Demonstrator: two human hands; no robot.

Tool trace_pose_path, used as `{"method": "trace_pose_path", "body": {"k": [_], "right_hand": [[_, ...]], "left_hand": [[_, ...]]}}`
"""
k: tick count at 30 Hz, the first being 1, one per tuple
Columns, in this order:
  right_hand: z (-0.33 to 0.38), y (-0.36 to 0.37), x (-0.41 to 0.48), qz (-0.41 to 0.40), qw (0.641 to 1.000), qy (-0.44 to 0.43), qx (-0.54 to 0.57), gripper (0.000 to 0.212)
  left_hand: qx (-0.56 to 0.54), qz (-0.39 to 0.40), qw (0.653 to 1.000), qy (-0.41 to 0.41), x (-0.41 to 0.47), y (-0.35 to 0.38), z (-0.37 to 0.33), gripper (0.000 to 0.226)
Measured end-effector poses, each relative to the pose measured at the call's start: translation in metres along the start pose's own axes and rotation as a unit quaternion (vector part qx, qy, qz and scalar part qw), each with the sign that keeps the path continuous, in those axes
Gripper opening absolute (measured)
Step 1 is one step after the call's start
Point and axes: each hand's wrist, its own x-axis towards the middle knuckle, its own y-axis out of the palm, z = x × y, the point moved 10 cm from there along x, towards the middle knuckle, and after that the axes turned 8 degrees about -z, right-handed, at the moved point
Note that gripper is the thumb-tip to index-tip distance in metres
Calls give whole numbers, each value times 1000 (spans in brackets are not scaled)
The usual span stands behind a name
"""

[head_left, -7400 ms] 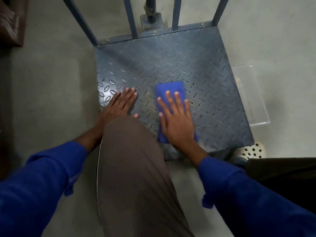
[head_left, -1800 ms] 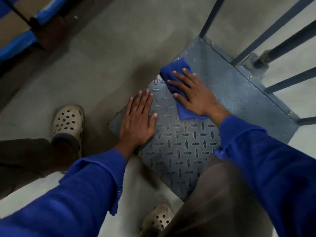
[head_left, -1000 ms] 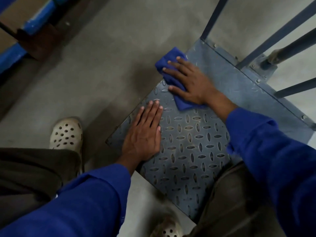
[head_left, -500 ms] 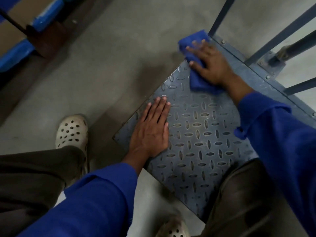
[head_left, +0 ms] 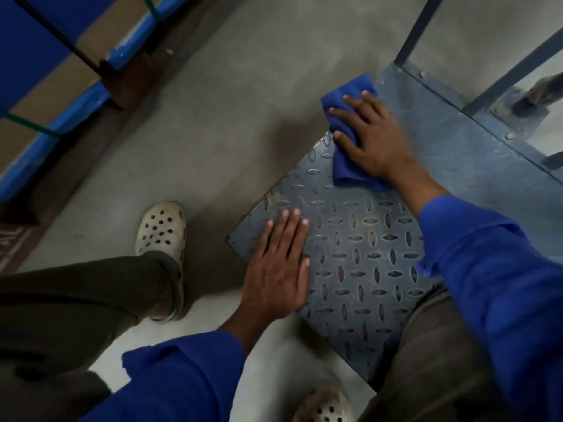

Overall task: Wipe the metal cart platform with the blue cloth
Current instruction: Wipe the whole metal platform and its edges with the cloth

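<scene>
The metal cart platform [head_left: 365, 254] is a grey-blue diamond-tread plate lying low over the floor, turned diagonally in the view. My right hand [head_left: 373, 137] presses flat on the folded blue cloth [head_left: 347, 166] at the platform's left edge, near the far corner; part of the cloth overhangs that edge. My left hand [head_left: 278, 271] rests palm-down with fingers together on the near-left corner of the plate, holding nothing. My right knee covers the plate's near-right part.
Blue upright bars [head_left: 417, 28] and a bolted bracket [head_left: 524, 108] rise from the platform's far edge. A cream clog [head_left: 161, 229] stands on the concrete floor left of the cart; another clog [head_left: 324, 406] shows below. Blue-edged cardboard stacks [head_left: 45, 86] sit upper left.
Since half a second ago my right hand has slid the cloth back along the platform's left edge, away from the far corner. My left hand stays planted on the near-left corner.
</scene>
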Motion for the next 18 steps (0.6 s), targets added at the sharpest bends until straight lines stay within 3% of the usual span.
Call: {"method": "trace_pose_path", "body": {"k": [3, 6, 8, 13, 15, 18], "right_hand": [[75, 11, -13, 12, 994, -103, 29, 47], [142, 28, -42, 109, 964, -229, 73, 51], [129, 28, -31, 110, 964, -229, 77, 52], [37, 13, 8, 54, 996, -72, 21, 51], [57, 17, -1, 48, 994, -97, 15, 48], [127, 30, -31, 110, 968, -216, 58, 50]], "left_hand": [[-8, -12, 1000, 3, 1, 3, 4, 75], [-23, -45, 999, -2, -2, 2, 5, 73], [-37, -61, 997, 4, -3, 0, 5, 73], [-47, -69, 996, 5, -4, -3, 7, 75], [-49, -73, 996, 6, -5, -3, 7, 75], [-55, -88, 995, 0, -6, -4, 6, 73]]}}
